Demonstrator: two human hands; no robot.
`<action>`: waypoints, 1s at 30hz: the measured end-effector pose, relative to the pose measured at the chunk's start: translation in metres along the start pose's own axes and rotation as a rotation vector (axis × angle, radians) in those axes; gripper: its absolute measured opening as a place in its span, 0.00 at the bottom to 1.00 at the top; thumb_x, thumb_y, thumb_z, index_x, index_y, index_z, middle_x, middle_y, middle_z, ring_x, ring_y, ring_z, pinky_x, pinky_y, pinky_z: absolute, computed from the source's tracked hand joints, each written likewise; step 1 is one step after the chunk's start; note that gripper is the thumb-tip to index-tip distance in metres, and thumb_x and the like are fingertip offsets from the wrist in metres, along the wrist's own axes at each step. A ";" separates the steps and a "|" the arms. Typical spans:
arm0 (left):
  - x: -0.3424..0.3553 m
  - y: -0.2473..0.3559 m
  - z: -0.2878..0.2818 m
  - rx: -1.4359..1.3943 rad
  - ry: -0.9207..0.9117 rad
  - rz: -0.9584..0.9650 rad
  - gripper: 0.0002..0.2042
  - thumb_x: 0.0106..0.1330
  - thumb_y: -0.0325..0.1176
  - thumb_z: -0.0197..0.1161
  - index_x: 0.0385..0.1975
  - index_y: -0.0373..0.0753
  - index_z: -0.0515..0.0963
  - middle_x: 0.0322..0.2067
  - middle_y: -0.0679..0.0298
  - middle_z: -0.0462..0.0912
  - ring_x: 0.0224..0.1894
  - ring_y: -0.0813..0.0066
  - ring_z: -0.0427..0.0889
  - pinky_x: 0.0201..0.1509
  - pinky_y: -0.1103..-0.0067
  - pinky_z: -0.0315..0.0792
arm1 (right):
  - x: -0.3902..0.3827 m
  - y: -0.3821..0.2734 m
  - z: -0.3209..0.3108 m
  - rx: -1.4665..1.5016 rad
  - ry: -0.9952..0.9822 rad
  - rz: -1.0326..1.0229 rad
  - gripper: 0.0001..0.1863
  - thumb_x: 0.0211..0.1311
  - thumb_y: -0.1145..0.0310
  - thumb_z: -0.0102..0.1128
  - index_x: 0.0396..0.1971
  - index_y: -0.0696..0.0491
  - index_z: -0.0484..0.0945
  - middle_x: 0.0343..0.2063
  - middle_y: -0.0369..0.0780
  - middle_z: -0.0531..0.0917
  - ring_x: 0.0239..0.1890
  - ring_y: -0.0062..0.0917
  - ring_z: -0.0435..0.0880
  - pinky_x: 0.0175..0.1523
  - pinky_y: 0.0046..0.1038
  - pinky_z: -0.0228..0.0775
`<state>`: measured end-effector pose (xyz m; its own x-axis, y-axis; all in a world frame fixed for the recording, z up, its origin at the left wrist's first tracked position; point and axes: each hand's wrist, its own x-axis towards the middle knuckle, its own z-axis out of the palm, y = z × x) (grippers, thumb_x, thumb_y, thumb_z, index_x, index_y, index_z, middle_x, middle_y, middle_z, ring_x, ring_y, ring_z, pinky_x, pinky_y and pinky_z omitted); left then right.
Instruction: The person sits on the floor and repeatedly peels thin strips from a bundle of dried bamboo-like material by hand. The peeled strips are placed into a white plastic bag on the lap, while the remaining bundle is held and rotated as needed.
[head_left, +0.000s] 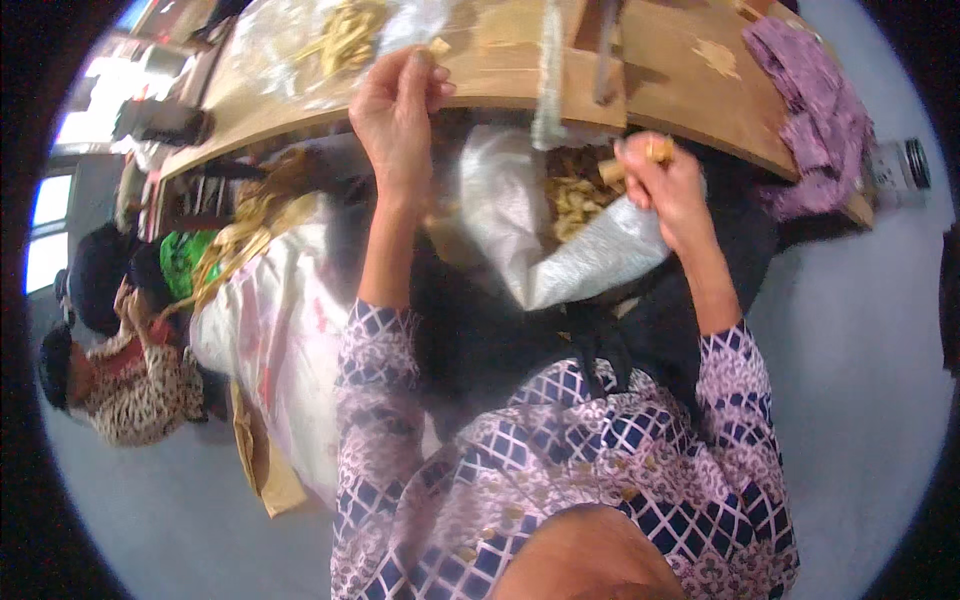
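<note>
My left hand (398, 120) is raised over the front edge of the wooden table (480, 75), fingertips pinched on a small pale piece (438, 47). At the right, my right hand (660, 185) is closed around a short tan wooden piece (612, 170) with a yellowish bit showing above the fingers; I cannot tell exactly what it is. It is over an open whitish woven sack (540, 280) holding many tan scraps (578, 215). A pale strip (548, 70) and a narrow metal bar (606, 60) stand at the table's edge between my hands.
A clear plastic bag with yellow strips (340, 35) lies on the table; purple cloth (810, 110) hangs at its right. A jar (890, 165) is beyond. Left are a white bundle (270, 350), green bag (185, 265), dark container (155, 122) and co-workers (130, 390).
</note>
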<state>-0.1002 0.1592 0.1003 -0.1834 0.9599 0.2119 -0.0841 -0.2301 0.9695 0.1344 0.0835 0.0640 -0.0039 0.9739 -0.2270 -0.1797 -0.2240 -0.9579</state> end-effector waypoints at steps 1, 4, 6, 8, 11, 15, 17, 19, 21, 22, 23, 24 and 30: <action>0.014 -0.003 -0.011 0.039 0.077 0.099 0.08 0.62 0.31 0.55 0.30 0.32 0.75 0.20 0.65 0.76 0.23 0.83 0.73 0.26 0.88 0.67 | -0.003 0.014 0.001 -0.008 0.015 0.093 0.09 0.56 0.67 0.58 0.21 0.51 0.70 0.14 0.28 0.67 0.13 0.10 0.62 0.16 0.13 0.50; 0.068 -0.011 -0.055 0.361 0.146 0.235 0.13 0.61 0.37 0.56 0.31 0.31 0.75 0.24 0.63 0.78 0.26 0.79 0.75 0.32 0.84 0.68 | 0.008 0.047 -0.006 -0.118 0.004 0.263 0.09 0.56 0.66 0.58 0.22 0.54 0.72 0.15 0.31 0.71 0.14 0.10 0.65 0.17 0.13 0.55; 0.113 -0.023 -0.099 0.696 0.143 0.304 0.18 0.59 0.44 0.58 0.37 0.32 0.75 0.30 0.59 0.79 0.32 0.72 0.77 0.40 0.78 0.70 | 0.016 0.063 -0.002 -0.288 -0.044 0.321 0.09 0.55 0.65 0.58 0.23 0.55 0.72 0.15 0.33 0.74 0.14 0.10 0.67 0.17 0.14 0.56; 0.132 -0.039 -0.138 1.014 0.172 0.456 0.21 0.57 0.48 0.58 0.39 0.35 0.75 0.35 0.58 0.80 0.37 0.68 0.77 0.43 0.73 0.69 | 0.025 0.081 -0.004 -0.376 -0.143 0.339 0.10 0.55 0.65 0.58 0.28 0.58 0.74 0.16 0.35 0.77 0.15 0.11 0.69 0.17 0.14 0.58; 0.066 0.003 -0.076 0.999 0.268 0.334 0.20 0.57 0.48 0.58 0.38 0.35 0.76 0.34 0.60 0.80 0.36 0.71 0.77 0.42 0.76 0.69 | 0.018 0.079 -0.013 -0.350 -0.040 0.347 0.16 0.55 0.65 0.59 0.39 0.61 0.74 0.17 0.35 0.77 0.15 0.12 0.70 0.18 0.13 0.59; 0.010 -0.058 -0.103 0.749 -0.359 -0.170 0.14 0.58 0.41 0.58 0.31 0.36 0.79 0.25 0.66 0.80 0.30 0.80 0.77 0.36 0.82 0.70 | 0.012 0.091 -0.023 -0.315 -0.005 0.358 0.11 0.54 0.68 0.57 0.33 0.60 0.77 0.18 0.35 0.78 0.16 0.13 0.72 0.19 0.14 0.61; -0.008 -0.106 -0.128 0.808 -0.690 -0.376 0.12 0.58 0.40 0.57 0.29 0.37 0.80 0.23 0.64 0.81 0.27 0.75 0.78 0.34 0.79 0.71 | 0.010 0.094 -0.024 -0.366 -0.034 0.380 0.10 0.55 0.70 0.56 0.35 0.59 0.76 0.19 0.35 0.78 0.16 0.12 0.71 0.20 0.13 0.60; 0.001 -0.125 -0.136 1.168 -0.851 -0.251 0.11 0.59 0.39 0.55 0.27 0.38 0.80 0.22 0.61 0.80 0.26 0.69 0.78 0.34 0.77 0.72 | 0.009 0.097 -0.017 -0.378 -0.043 0.415 0.10 0.57 0.71 0.55 0.38 0.59 0.76 0.19 0.34 0.77 0.17 0.10 0.69 0.20 0.12 0.58; 0.019 -0.164 -0.142 1.325 -0.927 -0.196 0.14 0.55 0.43 0.56 0.27 0.38 0.80 0.23 0.58 0.80 0.27 0.62 0.79 0.35 0.74 0.72 | 0.007 0.101 -0.018 -0.380 -0.035 0.435 0.10 0.56 0.72 0.54 0.38 0.58 0.76 0.19 0.33 0.77 0.17 0.10 0.69 0.20 0.12 0.58; 0.030 -0.193 -0.149 1.314 -0.913 -0.221 0.17 0.52 0.47 0.58 0.29 0.38 0.80 0.26 0.57 0.80 0.30 0.58 0.79 0.36 0.72 0.73 | 0.005 0.104 -0.019 -0.386 -0.034 0.450 0.10 0.56 0.72 0.54 0.38 0.58 0.76 0.19 0.33 0.77 0.17 0.10 0.69 0.21 0.12 0.58; 0.030 -0.211 -0.164 1.317 -0.872 -0.259 0.21 0.48 0.51 0.59 0.30 0.37 0.80 0.28 0.56 0.80 0.33 0.54 0.79 0.37 0.70 0.73 | 0.009 0.106 -0.016 -0.395 -0.064 0.458 0.10 0.56 0.72 0.54 0.38 0.58 0.76 0.19 0.33 0.77 0.18 0.10 0.69 0.21 0.12 0.58; 0.030 -0.225 -0.156 1.367 -0.821 -0.183 0.22 0.49 0.52 0.59 0.31 0.37 0.79 0.29 0.54 0.80 0.34 0.54 0.78 0.38 0.70 0.73 | 0.007 0.103 -0.016 -0.362 -0.060 0.466 0.10 0.56 0.72 0.53 0.39 0.58 0.76 0.19 0.33 0.77 0.18 0.10 0.69 0.21 0.12 0.59; 0.007 -0.329 -0.181 1.371 -0.542 -0.395 0.30 0.48 0.46 0.63 0.52 0.44 0.67 0.42 0.57 0.76 0.44 0.60 0.76 0.45 0.70 0.71 | 0.009 0.079 0.010 -0.488 0.030 0.524 0.10 0.57 0.72 0.52 0.38 0.57 0.76 0.19 0.33 0.76 0.18 0.11 0.70 0.21 0.13 0.59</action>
<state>-0.2513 0.2129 -0.2391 0.0279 0.9336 -0.3572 0.9596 0.0751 0.2710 0.1107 0.0746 -0.0119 0.0591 0.7339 -0.6767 0.2990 -0.6598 -0.6894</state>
